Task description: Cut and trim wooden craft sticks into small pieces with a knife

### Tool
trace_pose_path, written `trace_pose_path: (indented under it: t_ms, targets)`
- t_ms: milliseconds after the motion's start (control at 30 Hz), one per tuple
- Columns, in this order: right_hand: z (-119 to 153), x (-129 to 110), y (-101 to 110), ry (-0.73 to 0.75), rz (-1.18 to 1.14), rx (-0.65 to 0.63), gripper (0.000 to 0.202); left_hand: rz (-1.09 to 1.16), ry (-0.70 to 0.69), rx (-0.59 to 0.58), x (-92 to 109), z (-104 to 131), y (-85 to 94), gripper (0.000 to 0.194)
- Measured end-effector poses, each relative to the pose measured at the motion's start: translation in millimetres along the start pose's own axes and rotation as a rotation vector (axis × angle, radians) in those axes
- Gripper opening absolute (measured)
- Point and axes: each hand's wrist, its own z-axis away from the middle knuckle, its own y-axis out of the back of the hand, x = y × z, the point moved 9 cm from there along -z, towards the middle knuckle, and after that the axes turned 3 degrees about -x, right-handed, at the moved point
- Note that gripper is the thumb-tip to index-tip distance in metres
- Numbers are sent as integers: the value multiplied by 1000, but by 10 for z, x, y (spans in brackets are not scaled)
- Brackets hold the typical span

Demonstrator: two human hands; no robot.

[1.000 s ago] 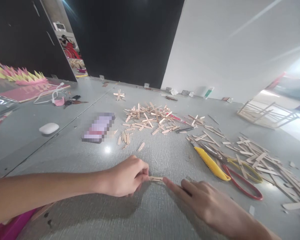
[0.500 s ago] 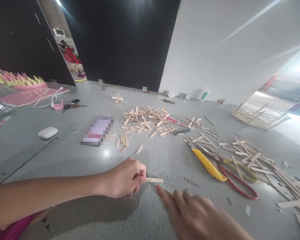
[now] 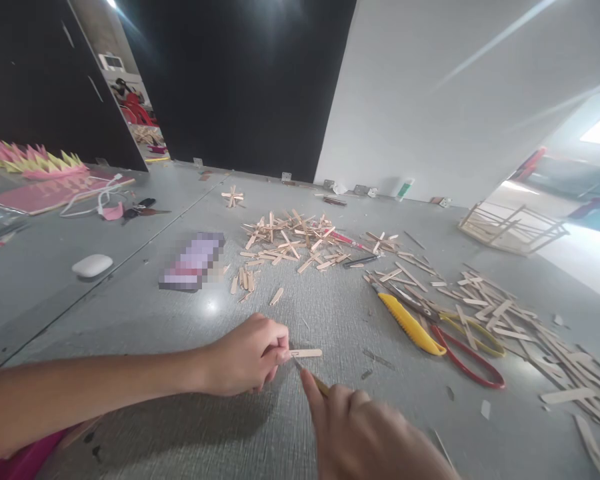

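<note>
A short, round-ended wooden craft stick (image 3: 307, 353) is pinched at its left end by my left hand (image 3: 255, 355), close above the grey table. Dark marks show on the stick near my fingertips. My right hand (image 3: 365, 427) is closed around a craft knife (image 3: 321, 386) with a yellowish handle. Its thin blade points up and left and meets or nearly meets the stick beside my left fingers; exact contact cannot be made out. Beyond my hands lie a loose cut stick (image 3: 277, 297) and a small group of stick pieces (image 3: 245, 280).
Scissors with red and yellow handles (image 3: 473, 367) and a yellow-handled cutter (image 3: 413, 325) lie to the right, near a long heap of sticks (image 3: 535, 353). Farther back are a pile of stick pieces (image 3: 290, 243), a phone (image 3: 193, 261), a white case (image 3: 93, 265) and a stick frame (image 3: 513, 230).
My right hand and the knife have shifted left, bringing the blade nearer my left fingertips. My left hand keeps its pinch on the craft stick. The whole view has shifted slightly.
</note>
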Motion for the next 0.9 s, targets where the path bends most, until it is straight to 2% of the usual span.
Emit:
trace_pose_path:
  t_ms: [100, 200, 267, 333, 433, 500, 567, 667, 767, 833, 900]
  targets:
    - [133, 205, -224, 108, -160, -1, 46, 6, -12, -6, -6, -7, -4, 27]
    - [230, 340, -343, 165, -246, 41, 47, 10, -15, -10, -24, -14, -14, 28]
    - [215, 301, -325, 145, -206, 36, 48, 8, -16, -11, -32, -15, -18, 28]
    - [149, 165, -221, 100, -109, 19, 49, 3, -21, -7, -27, -12, -16, 27]
    - [26, -49, -24, 15, 14, -5, 42, 1, -21, -4, -13, -6, -9, 26]
    - [-15, -111, 33, -6, 27, -21, 37, 6, -17, -3, -7, -3, -3, 25]
    - [-1, -54, -4, 0, -13, -28, 37, 8, -18, 1, -6, -3, 3, 26]
    - [97, 174, -193, 74, -132, -19, 47, 8, -24, -1, -21, -5, -1, 28]
    - [193, 366, -324, 177, -230, 51, 46, 8, -24, -7, -51, -5, -15, 29]
    - [204, 376, -323, 202, -226, 69, 44, 5, -23, -8, -64, -5, -22, 29]
    - [158, 280, -246, 177, -149, 38, 44, -2, -23, -7, -63, -6, -24, 30]
